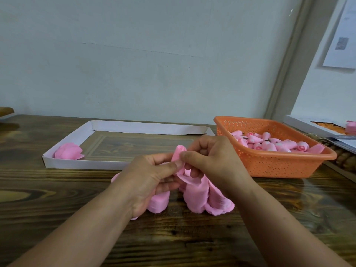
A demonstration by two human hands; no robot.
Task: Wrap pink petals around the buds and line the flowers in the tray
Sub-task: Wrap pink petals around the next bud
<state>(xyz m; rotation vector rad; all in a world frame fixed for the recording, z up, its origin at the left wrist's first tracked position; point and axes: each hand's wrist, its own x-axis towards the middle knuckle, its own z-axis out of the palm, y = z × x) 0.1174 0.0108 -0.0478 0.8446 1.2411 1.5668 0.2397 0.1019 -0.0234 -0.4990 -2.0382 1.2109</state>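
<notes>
While L hand (152, 180) & R hand (210, 160) fingers pinch it, bud (179, 153) sits btwn thumbs, petal (189, 179) below

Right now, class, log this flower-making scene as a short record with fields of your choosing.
Left hand: pinches the pink bud
Right hand: wraps a pink petal round it
Loose pink petal stacks: on wooden table, under the hands
White cardboard tray: one finished pink flower, left corner
Orange plastic basket: holds spare buds
</notes>
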